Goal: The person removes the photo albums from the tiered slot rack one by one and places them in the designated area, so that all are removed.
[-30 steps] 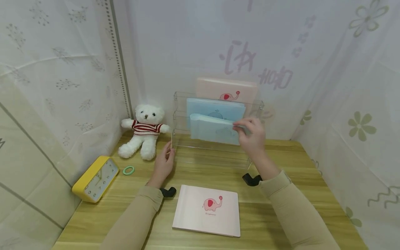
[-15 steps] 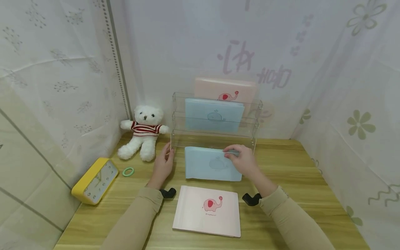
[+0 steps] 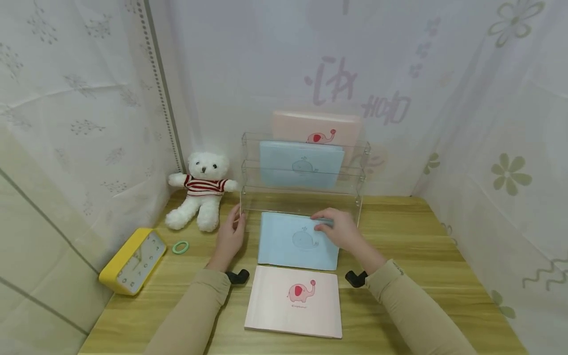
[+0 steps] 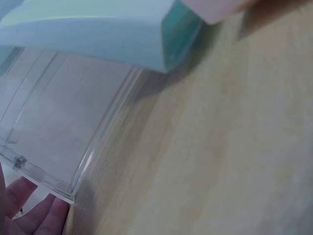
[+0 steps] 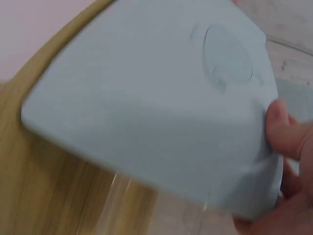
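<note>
My right hand (image 3: 339,229) pinches the upper right edge of a light blue whale booklet (image 3: 284,241), thumb on the cover side. In the right wrist view the booklet's cover (image 5: 146,83) slants across the frame, its lower edge over the wood. A pink elephant booklet (image 3: 275,305) lies flat just in front of it. My left hand (image 3: 230,236) grips the lower left side of a clear tiered rack (image 3: 301,202), its fingers (image 4: 49,215) along the side panel. Higher in the rack stand another blue whale booklet (image 3: 279,162) and, behind it, a pink elephant booklet (image 3: 293,123).
A white teddy bear (image 3: 205,187) in a striped sweater sits left of the rack. Near the table's left edge stand a yellow clock (image 3: 133,261) and a small green ring (image 3: 180,247). Patterned curtains (image 3: 288,59) enclose the wooden table (image 3: 399,236) at the back and sides.
My right hand has drawn the blue booklet out of the rack's front tier, down and toward me, to just behind the pink one. My left hand has stayed at the rack.
</note>
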The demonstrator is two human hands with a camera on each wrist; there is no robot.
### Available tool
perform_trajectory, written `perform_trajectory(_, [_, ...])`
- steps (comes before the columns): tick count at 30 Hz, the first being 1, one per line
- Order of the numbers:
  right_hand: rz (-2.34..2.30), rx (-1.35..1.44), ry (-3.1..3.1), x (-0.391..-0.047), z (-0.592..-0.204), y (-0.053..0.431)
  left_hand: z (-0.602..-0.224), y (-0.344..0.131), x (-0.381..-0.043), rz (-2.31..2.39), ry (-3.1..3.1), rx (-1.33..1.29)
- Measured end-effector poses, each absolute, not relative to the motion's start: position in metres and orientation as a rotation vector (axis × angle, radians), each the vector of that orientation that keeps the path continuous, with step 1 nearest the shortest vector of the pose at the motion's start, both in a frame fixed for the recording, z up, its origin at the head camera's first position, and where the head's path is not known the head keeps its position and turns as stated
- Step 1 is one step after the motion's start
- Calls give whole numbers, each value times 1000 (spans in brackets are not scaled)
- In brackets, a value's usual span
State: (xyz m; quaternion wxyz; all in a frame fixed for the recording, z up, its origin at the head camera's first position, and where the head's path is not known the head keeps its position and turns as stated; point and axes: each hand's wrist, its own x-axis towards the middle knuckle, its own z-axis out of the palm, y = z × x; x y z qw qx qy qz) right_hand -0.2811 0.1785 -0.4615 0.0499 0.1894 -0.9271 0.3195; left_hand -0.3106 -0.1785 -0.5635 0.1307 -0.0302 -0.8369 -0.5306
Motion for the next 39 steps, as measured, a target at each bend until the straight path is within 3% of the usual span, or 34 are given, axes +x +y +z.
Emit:
perform_trajectory(14, [784, 826, -3014, -282, -476, 187, -561, -178, -307, -1527, -2460, -63])
perform_trajectory(39, [678, 664, -3152, -274, -506, 163, -561, -178, -310, -1527, -2421, -73])
